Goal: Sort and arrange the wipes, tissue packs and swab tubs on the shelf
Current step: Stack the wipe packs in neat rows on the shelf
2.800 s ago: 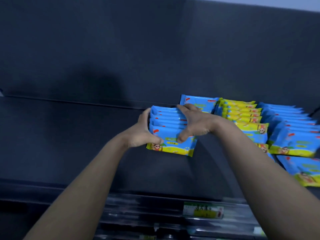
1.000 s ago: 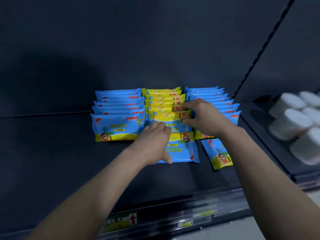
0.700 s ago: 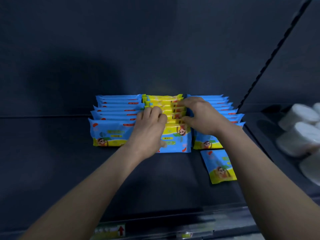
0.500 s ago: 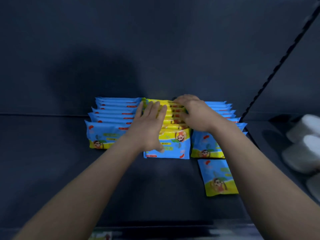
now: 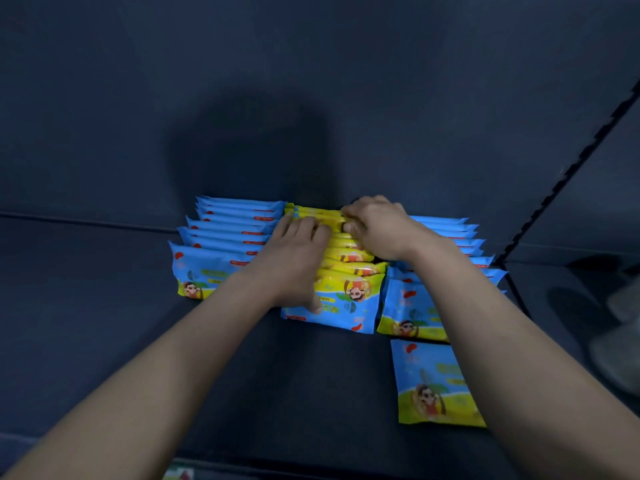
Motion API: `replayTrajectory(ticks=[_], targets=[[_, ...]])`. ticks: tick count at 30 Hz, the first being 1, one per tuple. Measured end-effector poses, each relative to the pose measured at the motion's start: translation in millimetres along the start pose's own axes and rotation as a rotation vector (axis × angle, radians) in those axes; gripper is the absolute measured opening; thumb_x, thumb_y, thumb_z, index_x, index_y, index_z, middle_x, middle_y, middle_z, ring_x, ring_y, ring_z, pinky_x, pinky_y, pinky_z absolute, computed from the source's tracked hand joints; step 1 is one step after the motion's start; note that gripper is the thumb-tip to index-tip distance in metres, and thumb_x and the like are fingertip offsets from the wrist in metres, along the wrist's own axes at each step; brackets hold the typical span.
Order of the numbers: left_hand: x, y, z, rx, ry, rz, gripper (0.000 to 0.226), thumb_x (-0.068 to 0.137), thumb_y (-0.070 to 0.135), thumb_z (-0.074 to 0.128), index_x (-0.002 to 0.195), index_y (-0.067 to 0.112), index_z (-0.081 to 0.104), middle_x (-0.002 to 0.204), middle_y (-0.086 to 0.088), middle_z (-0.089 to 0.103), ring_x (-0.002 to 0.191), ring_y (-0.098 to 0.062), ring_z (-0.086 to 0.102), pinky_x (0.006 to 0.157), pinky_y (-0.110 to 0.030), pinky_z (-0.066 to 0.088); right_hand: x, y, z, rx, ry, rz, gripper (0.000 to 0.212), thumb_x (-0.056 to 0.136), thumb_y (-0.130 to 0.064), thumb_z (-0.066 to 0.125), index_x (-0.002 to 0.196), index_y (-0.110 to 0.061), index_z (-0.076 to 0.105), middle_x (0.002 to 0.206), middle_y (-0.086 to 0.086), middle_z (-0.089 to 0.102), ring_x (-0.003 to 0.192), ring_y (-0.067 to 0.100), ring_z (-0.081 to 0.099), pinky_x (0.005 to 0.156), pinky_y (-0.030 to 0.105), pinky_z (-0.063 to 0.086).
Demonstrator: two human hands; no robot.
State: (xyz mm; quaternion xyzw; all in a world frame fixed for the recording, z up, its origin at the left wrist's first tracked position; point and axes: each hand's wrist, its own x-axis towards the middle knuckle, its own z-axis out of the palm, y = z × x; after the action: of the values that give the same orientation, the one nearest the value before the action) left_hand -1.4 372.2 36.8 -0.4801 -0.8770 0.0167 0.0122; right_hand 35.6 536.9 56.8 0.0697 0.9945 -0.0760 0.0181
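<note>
Three rows of wipes packs stand on edge on the dark shelf, close to the back panel, and the rows touch each other side by side. The left row and the right row show blue tops, while the middle row between them shows yellow tops. The front pack of the middle row stands a little further forward than the front packs of its neighbours. The left hand lies over the left part of the middle row. Its fingers are almost straight and rest flat on the pack tops, and the thumb touches the front face of the front pack, so its grip is wide and closes around nothing. The right hand is at the far end of the same row. Its fingers are bent down over the rear yellow packs, so its grip is closed on them. One loose pack lies flat on the shelf in front of the right row, apart from it, partly under the right forearm. At the right edge there are pale blurred shapes; I cannot tell what they are.
</note>
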Motion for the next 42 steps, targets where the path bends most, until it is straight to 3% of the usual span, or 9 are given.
replayTrajectory(ticks=[6, 9, 14, 19, 22, 25, 31, 36, 42], targets=[[-4.2, 0.3, 2.2, 0.014, -0.004, 0.04, 0.111, 0.057, 0.052, 0.077, 0.142, 0.012, 0.017, 0.133, -0.003, 0.033, 0.128, -0.021, 0.028, 0.116, -0.039, 0.002, 9.1, -1.6, -2.9, -0.081, -0.009, 0.01, 0.034, 0.093, -0.032, 0.051, 0.122, -0.016, 0.055, 0.128, 0.011, 0.05, 0.122, 0.03, 0.039, 0.096, 0.037, 0.033], [-5.2, -0.3, 3.7, 0.029, 0.017, 0.075, 0.103, 0.057, 0.052, 0.076, 0.138, 0.013, 0.025, 0.13, -0.004, 0.035, 0.125, -0.022, 0.03, 0.116, -0.037, 0.003, 12.2, -3.6, -3.0, -0.156, -0.013, 0.009, 0.038, 0.087, -0.033, 0.061, 0.12, -0.015, 0.059, 0.124, 0.012, 0.052, 0.12, 0.03, 0.042, 0.095, 0.036, 0.036], [-11.1, 0.5, 6.6, -0.003, 0.065, 0.12, 0.085, 0.058, 0.046, 0.074, 0.127, 0.014, 0.035, 0.123, -0.002, 0.045, 0.119, -0.021, 0.04, 0.116, -0.036, 0.003, 17.0, -3.9, -3.1, 0.009, -0.012, 0.084, 0.032, 0.076, -0.026, 0.074, 0.102, -0.017, 0.058, 0.107, 0.01, 0.061, 0.097, 0.03, 0.056, 0.072, 0.029, 0.044], [-16.3, 1.8, 7.8, -0.013, 0.126, 0.128, 0.083, 0.06, 0.042, 0.073, 0.128, 0.013, 0.037, 0.121, -0.002, 0.047, 0.119, -0.021, 0.041, 0.115, -0.035, -0.001, 20.5, -4.2, -3.2, 0.097, -0.037, 0.074, 0.04, 0.073, -0.021, 0.076, 0.111, -0.022, 0.062, 0.111, 0.01, 0.062, 0.1, 0.029, 0.058, 0.082, 0.033, 0.051], [-17.9, 1.0, 8.1, -0.027, 0.164, 0.126, 0.081, 0.058, 0.041, 0.075, 0.125, 0.011, 0.042, 0.118, -0.004, 0.05, 0.116, -0.023, 0.044, 0.114, -0.037, 0.004, 19.8, -4.6, -9.3, 0.113, 0.053, 0.051, 0.037, 0.071, -0.018, 0.076, 0.105, -0.025, 0.063, 0.104, 0.007, 0.064, 0.098, 0.028, 0.058, 0.08, 0.033, 0.051], [-19.8, 0.2, 10.3, -0.014, 0.263, 0.114, 0.074, 0.05, 0.04, 0.078, 0.111, 0.006, 0.054, 0.102, -0.008, 0.058, 0.102, -0.029, 0.056, 0.11, -0.038, 0.011, 11.5, -4.5, -17.4, 0.133, 0.159, 0.004, 0.035, 0.071, -0.015, 0.072, 0.102, -0.027, 0.061, 0.097, 0.005, 0.066, 0.092, 0.027, 0.059, 0.076, 0.032, 0.049], [-27.8, 6.7, 5.7, -0.021, 0.34, 0.065, 0.074, 0.044, 0.038, 0.079, 0.105, 0.004, 0.056, 0.092, -0.008, 0.06, 0.092, -0.03, 0.06, 0.107, -0.036, 0.013, -9.8, 2.1, -30.8, 0.285, 0.261, -0.049, 0.03, 0.072, -0.014, 0.072, 0.098, -0.026, 0.062, 0.091, 0.0, 0.066, 0.088, 0.022, 0.058, 0.077, 0.034, 0.049], [-41.8, 11.1, -7.2, -0.056, 0.361, -0.011, 0.078, 0.048, 0.042, 0.078, 0.111, 0.003, 0.052, 0.1, -0.01, 0.059, 0.1, -0.032, 0.056, 0.108, -0.033, 0.008, -20.6, 10.1, -24.9, 0.428, 0.301, -0.038, 0.033, 0.07, -0.013, 0.075, 0.098, -0.024, 0.063, 0.093, -0.002, 0.066, 0.09, 0.019, 0.058, 0.081, 0.033, 0.049], [-69.7, 11.0, -7.5, -0.088, 0.41, -0.002, 0.082, 0.046, 0.046, 0.073, 0.112, 0.003, 0.052, 0.101, -0.011, 0.06, 0.098, -0.032, 0.058, 0.108, -0.033, 0.007, -40.0, 3.7, -23.3, 0.554, 0.375, -0.013, 0.033, 0.066, -0.005, 0.076, 0.089, -0.023, 0.062, 0.078, -0.008, 0.059, 0.077, 0.016, 0.056, 0.08, 0.039, 0.051]])
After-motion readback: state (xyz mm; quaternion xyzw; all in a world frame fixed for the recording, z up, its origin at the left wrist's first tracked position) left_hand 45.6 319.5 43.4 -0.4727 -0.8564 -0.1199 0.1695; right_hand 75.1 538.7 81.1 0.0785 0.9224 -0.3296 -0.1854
